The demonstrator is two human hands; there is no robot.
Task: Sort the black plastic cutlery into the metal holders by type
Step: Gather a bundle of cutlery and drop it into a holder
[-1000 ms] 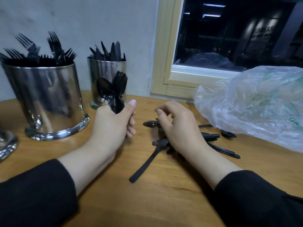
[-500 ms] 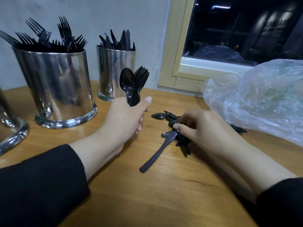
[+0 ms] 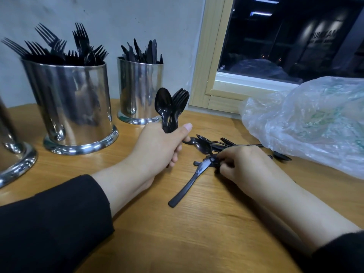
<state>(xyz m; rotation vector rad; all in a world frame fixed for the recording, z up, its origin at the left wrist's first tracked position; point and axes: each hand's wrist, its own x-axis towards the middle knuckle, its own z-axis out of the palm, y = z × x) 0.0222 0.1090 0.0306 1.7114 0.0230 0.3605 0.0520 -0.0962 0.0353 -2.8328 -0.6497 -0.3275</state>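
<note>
Resting on the wooden table (image 3: 197, 243), both forearms come in from the near edge in black sleeves (image 3: 49, 223). The right hand (image 3: 246, 166) lies low over a loose pile of black cutlery (image 3: 208, 148), its fingers curled and pinching a piece at the pile's near edge; which kind of piece it is I cannot tell, since the fingers cover it. From under that spot a knife (image 3: 189, 184) runs toward the near left, its handle end lying bare on the wood. Just left of the pile, the left hand (image 3: 157, 146) stands on its edge, fingers wrapped round the handles of a small upright bunch: a spoon (image 3: 163, 105) with its bowl uppermost and, right beside it, some forks (image 3: 180, 101) with their tines fanned up. The thumb lies straight along the top of the fist. To the right of the pile, a crumpled clear plastic bag (image 3: 305, 123) sits on the table, with a spoon bowl showing at its near edge. Farther back on the left stands a wide metal holder (image 3: 72, 107) crowded with forks, tines up. Beside it to the right, nearer the wall, a narrower metal holder (image 3: 139, 89) has knives standing in it. At the far left edge only part of a third metal holder (image 3: 13, 162) shows, its contents out of view. Behind everything are a pale wall (image 3: 108, 20) and a wood-framed window (image 3: 212, 62), dark outside.
</note>
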